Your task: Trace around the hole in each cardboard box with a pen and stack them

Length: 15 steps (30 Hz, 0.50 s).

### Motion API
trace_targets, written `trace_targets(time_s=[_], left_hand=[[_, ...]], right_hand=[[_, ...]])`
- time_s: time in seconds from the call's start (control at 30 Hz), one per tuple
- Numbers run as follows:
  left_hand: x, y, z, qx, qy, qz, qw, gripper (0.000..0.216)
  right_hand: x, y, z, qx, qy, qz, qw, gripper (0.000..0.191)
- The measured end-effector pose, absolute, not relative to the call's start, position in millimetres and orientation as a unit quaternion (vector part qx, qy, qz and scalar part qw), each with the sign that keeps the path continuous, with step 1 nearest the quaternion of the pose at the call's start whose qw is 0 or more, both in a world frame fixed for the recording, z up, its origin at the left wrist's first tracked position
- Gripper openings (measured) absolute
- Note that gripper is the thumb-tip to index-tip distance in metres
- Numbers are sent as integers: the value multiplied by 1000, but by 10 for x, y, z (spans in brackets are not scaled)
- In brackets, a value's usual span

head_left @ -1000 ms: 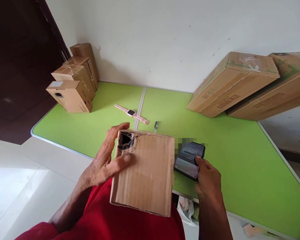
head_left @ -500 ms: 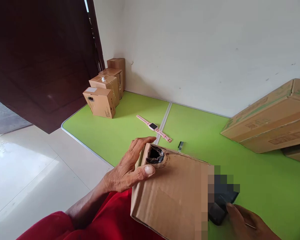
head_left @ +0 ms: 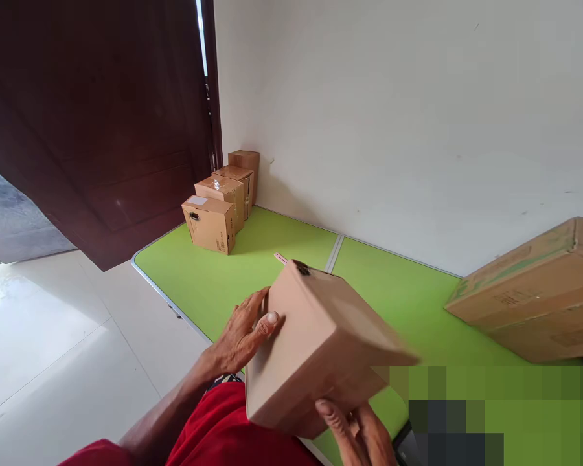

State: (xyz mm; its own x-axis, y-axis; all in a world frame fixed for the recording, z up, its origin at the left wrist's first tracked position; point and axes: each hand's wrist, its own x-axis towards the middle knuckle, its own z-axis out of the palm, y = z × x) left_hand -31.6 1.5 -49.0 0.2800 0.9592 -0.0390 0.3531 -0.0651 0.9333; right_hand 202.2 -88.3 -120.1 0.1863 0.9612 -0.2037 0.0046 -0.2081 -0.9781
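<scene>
Left forearm angles in from lower left. Left hand (head_left: 245, 333) clasps the left side of a cardboard box (head_left: 315, 349), thumb laid along one face, fingers reaching behind the edge. Right hand (head_left: 357, 430) low, thumb tip against the box's underside, fingers bent, partly cut off; cannot tell if they grip. Box tilted, held over desk's (head_left: 393, 278) near edge.

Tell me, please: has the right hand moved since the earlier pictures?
Yes: leftward, judged against the pale seam of the green table; the right hand now touches the held box.
</scene>
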Motion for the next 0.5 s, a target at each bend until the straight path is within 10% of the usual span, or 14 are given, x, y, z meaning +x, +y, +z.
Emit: trace_targets(time_s=[0.2, 0.5], left_hand=[[-1091, -79, -263, 604, 550, 353, 455, 92], [-1767, 2, -136, 505, 656, 432, 359, 90]], right_hand=[[1727, -3, -810, -473, -367, 617, 511, 79], [557, 905, -566, -334, -272, 813, 391, 15]])
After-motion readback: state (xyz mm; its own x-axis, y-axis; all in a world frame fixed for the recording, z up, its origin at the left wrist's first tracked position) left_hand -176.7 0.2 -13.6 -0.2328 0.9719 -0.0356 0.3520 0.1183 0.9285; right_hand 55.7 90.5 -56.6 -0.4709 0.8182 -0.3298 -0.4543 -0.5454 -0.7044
